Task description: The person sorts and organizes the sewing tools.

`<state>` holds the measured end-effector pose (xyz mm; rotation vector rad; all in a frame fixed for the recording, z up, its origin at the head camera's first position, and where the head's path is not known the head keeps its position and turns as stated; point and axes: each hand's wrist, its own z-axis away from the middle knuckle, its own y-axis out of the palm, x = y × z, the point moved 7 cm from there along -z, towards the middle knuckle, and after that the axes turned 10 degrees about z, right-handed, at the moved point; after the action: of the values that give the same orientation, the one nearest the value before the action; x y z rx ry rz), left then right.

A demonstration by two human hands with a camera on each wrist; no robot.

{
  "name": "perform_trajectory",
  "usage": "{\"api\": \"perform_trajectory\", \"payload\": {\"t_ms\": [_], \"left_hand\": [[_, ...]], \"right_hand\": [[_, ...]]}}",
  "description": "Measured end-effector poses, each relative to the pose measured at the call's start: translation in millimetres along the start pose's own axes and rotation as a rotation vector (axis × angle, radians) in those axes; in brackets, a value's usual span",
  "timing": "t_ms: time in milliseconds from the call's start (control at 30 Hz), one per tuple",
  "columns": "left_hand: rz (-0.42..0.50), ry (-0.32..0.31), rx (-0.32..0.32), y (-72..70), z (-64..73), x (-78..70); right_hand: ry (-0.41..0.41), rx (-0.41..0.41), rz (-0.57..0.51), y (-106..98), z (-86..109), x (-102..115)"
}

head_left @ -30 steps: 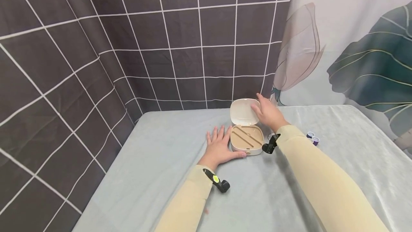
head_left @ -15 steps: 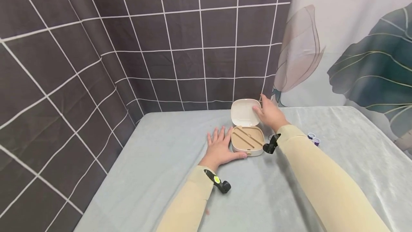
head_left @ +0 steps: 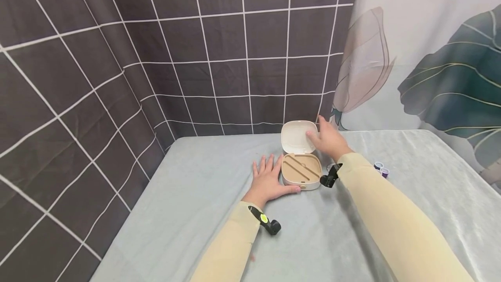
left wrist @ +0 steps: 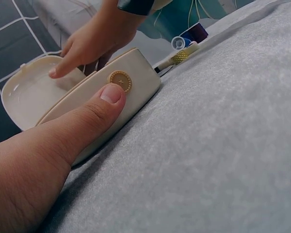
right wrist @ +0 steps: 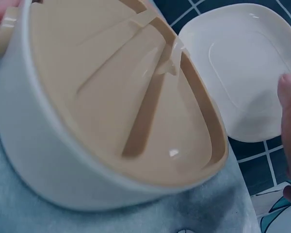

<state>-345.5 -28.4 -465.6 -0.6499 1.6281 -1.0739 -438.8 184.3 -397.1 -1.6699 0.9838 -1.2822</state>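
Observation:
A small white box [head_left: 313, 185] with rounded corners stands on the cloth-covered table, its hinged lid [head_left: 294, 137] raised. Inside lies a beige tray [right wrist: 104, 82] with slanting grooves. My left hand [head_left: 267, 185] is spread at the box's left side. Its thumb [left wrist: 94, 119] lies along the front wall, the tip at the button-shaped clasp [left wrist: 121, 77]. With my right hand [head_left: 330, 139] I hold the lid by its right edge, the thumb on the inner face and the other fingers behind, mostly hidden.
Several spools [head_left: 384, 172] with dark blue and purple sit right of the box. A yellow-handled tool [left wrist: 179, 57] lies beside them. Behind the table [head_left: 188, 177] hang a dark gridded curtain [head_left: 266, 73] and a leaf-printed one [head_left: 391, 108].
The view has shifted slightly. Both hands keep their places on the box and lid, and the lid stays raised.

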Motion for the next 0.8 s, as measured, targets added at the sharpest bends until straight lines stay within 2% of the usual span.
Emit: {"api": "perform_trajectory", "payload": {"t_ms": [167,500,800], "left_hand": [[0.004,0.001,-0.003,2.3,-0.7,-2.2],[0.004,-0.001,0.011,5.1,-2.4,1.6],[0.027,0.026,0.004,2.6,-2.7,2.2]], "right_hand": [[-0.003,0.037,-0.021,-3,15.2,-5],[-0.118,-0.009,-0.005,-10,61.4,3],[-0.182,0.056,0.016,10,101.3,11]]}}
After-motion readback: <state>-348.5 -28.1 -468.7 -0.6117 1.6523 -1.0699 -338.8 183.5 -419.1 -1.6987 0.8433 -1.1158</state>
